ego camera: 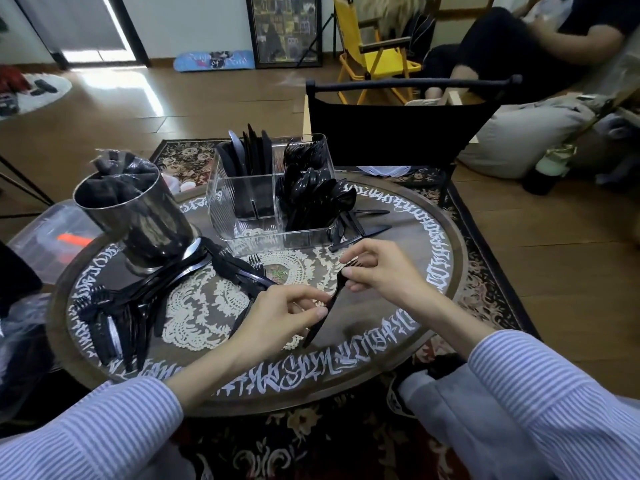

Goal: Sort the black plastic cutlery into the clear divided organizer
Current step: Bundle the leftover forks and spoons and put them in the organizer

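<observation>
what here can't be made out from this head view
- Head of the black plastic fork: mostly covered by the right hand; the left hand pinches its handle.
- Contents of the shiny metal cup: dark wrapped bundle, pieces unreadable.
- Clear divided organizer: rear compartments' cutlery overlaps, uncountable.
- Pile of black cutlery: tangled, types blurred.

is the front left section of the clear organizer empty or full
Nearly empty: through the clear organizer wall only one thin black piece shows there; the other sections hold many.

soft daylight from the far-left doorway glares on the floor; edges warp.
</observation>
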